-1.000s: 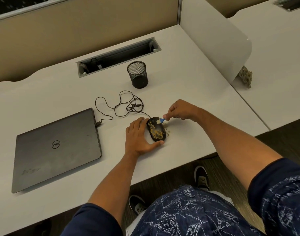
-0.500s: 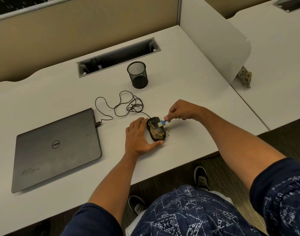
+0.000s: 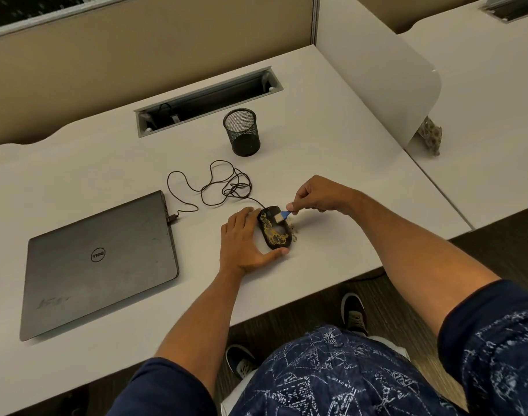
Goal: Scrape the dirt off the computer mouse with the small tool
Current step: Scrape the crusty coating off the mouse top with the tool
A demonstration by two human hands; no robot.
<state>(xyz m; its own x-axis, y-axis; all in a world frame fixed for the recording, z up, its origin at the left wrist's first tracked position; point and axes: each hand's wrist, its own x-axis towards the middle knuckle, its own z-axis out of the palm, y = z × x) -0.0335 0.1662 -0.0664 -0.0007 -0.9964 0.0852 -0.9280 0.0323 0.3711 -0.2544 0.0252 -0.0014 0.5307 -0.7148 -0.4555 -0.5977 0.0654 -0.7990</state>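
Observation:
A black wired computer mouse [image 3: 274, 231] lies on the white desk [image 3: 331, 163], streaked with yellow-brown dirt. My left hand [image 3: 244, 243] cups it from the left, fingers along its side and thumb at its near end. My right hand [image 3: 314, 194] pinches a small blue-handled tool [image 3: 283, 216] whose pale tip rests on the mouse's upper right part. Loose crumbs of dirt [image 3: 293, 229] lie on the desk just right of the mouse.
A closed grey laptop [image 3: 99, 261] sits to the left, joined to the mouse by a looped black cable [image 3: 217, 187]. A black mesh pen cup [image 3: 242, 132] stands behind. A cable slot [image 3: 208, 100] and a white divider [image 3: 376, 64] lie further back.
My right hand has drawn the tool tip slightly down and left across the top of the mouse. My left hand and the mouse have stayed in place.

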